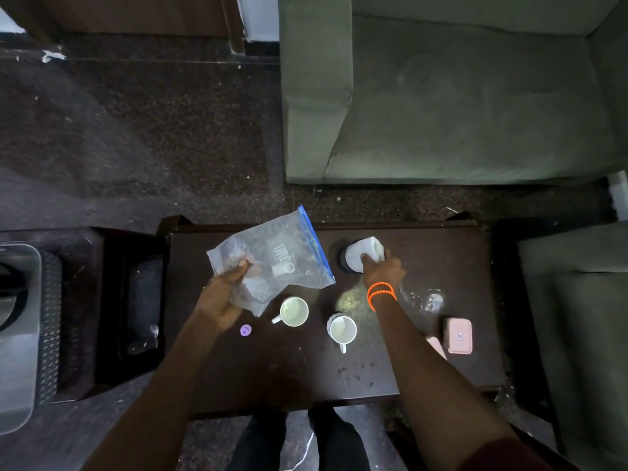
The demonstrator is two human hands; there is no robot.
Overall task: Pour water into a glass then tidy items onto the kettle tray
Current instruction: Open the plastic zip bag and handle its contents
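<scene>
My left hand [224,294] grips a clear zip bag [282,256] with a blue seal, held above the left part of the dark table [272,375]; small white items lie inside it. My right hand [384,270], with orange bands on the wrist, grips a white kettle [358,254] that sits on a black base at the table's far middle. Just right of that wrist is a clear glass object [430,300], hard to make out. Two white mugs [294,311] [342,329] stand upright between my arms.
A small purple cap [245,330] lies by my left wrist. A pink case [458,335] sits at the table's right. A dark tray [136,300] stands on a low stand left of the table, with a silver appliance [17,334] beyond. Green sofas flank the far and right sides.
</scene>
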